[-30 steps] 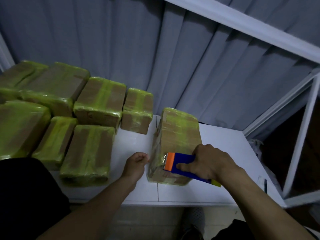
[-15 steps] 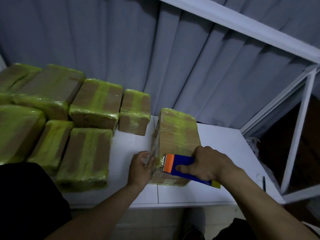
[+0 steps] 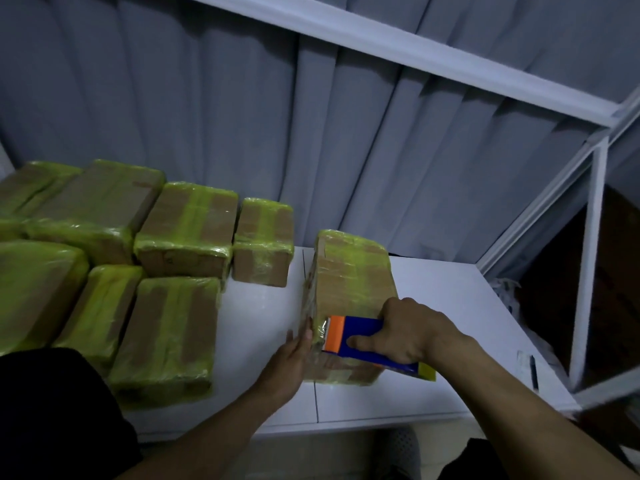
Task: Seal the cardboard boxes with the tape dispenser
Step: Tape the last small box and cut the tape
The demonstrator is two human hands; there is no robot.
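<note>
You're getting open desk (image 3: 450, 323) right of the box (image 3: 349, 271); wrapped boxes (image 3: 187, 223) are crowding the left, leaving a bare lane between. A post (image 3: 588, 265) is flanking the right edge.

No readable text, label or number shows on anything in view.

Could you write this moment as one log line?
right hand: grips tape dispenser on cardboard box | left hand: flat against its left side
</note>
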